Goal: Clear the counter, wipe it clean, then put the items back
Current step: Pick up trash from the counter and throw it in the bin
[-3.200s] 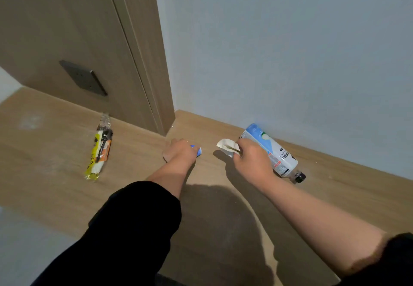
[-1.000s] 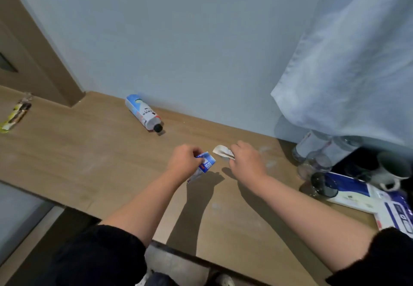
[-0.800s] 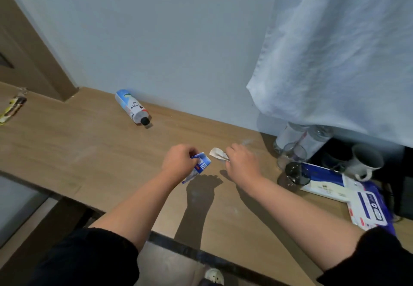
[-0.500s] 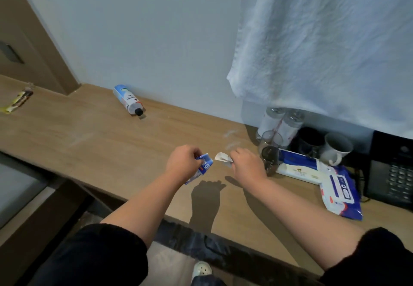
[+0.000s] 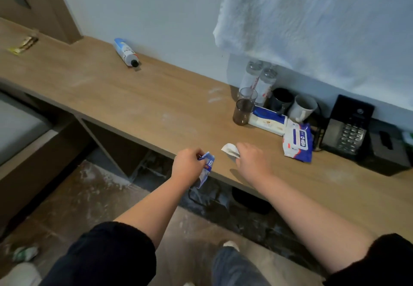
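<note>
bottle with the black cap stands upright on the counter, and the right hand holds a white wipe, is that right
No. The head view shows the bottle with the black cap lying on its side on the counter, not upright. The right hand does hold a white wipe.

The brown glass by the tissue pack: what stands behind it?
A clear glass stands directly behind the brown glass, then two capped bottles at the wall. The glasses hide the bottles' lower parts.
</note>
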A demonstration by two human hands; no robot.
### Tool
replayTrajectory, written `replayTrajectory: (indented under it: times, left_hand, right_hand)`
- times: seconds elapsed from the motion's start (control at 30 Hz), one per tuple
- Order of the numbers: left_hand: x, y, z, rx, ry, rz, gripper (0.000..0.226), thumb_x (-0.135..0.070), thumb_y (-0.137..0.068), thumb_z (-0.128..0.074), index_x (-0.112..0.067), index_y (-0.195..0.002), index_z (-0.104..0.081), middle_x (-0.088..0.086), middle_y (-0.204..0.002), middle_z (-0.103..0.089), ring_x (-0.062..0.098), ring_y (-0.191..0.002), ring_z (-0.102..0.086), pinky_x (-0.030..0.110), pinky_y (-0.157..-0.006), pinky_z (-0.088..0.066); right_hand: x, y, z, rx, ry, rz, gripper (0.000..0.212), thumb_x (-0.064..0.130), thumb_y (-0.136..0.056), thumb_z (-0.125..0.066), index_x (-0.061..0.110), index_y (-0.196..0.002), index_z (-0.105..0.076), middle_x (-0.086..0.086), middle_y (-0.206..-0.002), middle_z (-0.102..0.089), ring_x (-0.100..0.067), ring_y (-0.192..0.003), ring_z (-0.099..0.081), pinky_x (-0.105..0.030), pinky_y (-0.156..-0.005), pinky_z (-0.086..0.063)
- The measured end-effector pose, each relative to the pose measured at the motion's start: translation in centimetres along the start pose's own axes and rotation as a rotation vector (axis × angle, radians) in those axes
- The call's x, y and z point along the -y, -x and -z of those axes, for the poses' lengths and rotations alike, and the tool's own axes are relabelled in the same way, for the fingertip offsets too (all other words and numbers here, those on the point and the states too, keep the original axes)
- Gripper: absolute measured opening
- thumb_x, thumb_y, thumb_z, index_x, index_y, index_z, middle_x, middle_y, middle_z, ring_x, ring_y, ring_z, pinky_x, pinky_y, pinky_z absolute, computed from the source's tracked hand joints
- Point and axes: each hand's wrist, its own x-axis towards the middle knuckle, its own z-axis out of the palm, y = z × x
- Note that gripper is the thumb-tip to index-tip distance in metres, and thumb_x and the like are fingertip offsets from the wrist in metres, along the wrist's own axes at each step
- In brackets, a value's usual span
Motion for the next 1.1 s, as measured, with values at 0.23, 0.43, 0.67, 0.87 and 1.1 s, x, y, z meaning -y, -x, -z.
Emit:
replayTrajectory:
  times: [0.23,0.43,0.67,0.87,1.1]
  left_hand:
    - [0.2,4.1,-5.6,0.066,0.013,0.065,0.011,-0.012,-0.088,-0.06,-0.016,-0.092,-0.07,0.001,-0.086,-0.069,0.017,-0.08,-0.063,0.029,-0.068,-0.051]
    - [2.2,6.9,-12.9,0.044,0.063,0.203,0.011,-0.012,-0.091,-0.06,-0.023,-0.088,-0.064,-0.004,-0.084,-0.065,0.008,-0.072,-0.056,0.014,-0.054,-0.036]
    - [6.3,6.6,-22.9,0.087,0.063,0.286,0.01,-0.013,-0.086,-0.062,-0.021,-0.081,-0.065,-0.004,-0.076,-0.064,0.016,-0.073,-0.059,0.026,-0.059,-0.042]
    - [10.4,0.8,-32.4,0.009,0.118,0.229,0.007,-0.012,-0.083,-0.066,-0.013,-0.076,-0.065,0.008,-0.081,-0.068,0.026,-0.08,-0.064,0.029,-0.063,-0.04]
    - [14.6,-5.6,-43.6,0.092,0.136,0.228,0.028,-0.019,-0.088,-0.068,-0.011,-0.115,-0.069,0.006,-0.106,-0.071,0.022,-0.106,-0.066,0.028,-0.087,-0.05]
  right_hand:
    - [-4.1,6.0,-3.8,0.052,-0.077,0.006,0.005,0.017,-0.093,-0.049,0.015,-0.097,-0.05,-0.007,-0.102,-0.056,-0.029,-0.092,-0.053,-0.033,-0.066,-0.03]
    - [-8.4,10.1,-9.7,0.121,-0.053,0.075,0.015,0.024,-0.091,-0.056,0.014,-0.102,-0.054,-0.002,-0.1,-0.057,-0.024,-0.093,-0.056,-0.03,-0.067,-0.036]
    - [-14.5,11.6,-19.3,0.23,-0.044,0.008,0.019,0.028,-0.091,-0.055,0.013,-0.102,-0.053,-0.003,-0.1,-0.059,-0.024,-0.09,-0.059,-0.033,-0.066,-0.042]
    - [-19.9,8.3,-29.6,0.222,-0.085,-0.179,0.034,0.035,-0.096,-0.047,0.021,-0.126,-0.046,-0.004,-0.114,-0.062,-0.023,-0.106,-0.06,-0.03,-0.084,-0.046]
    - [-26.9,4.7,-40.0,0.019,-0.076,-0.209,0.031,0.029,-0.09,-0.058,0.016,-0.117,-0.049,-0.007,-0.111,-0.063,-0.028,-0.096,-0.063,-0.032,-0.069,-0.047]
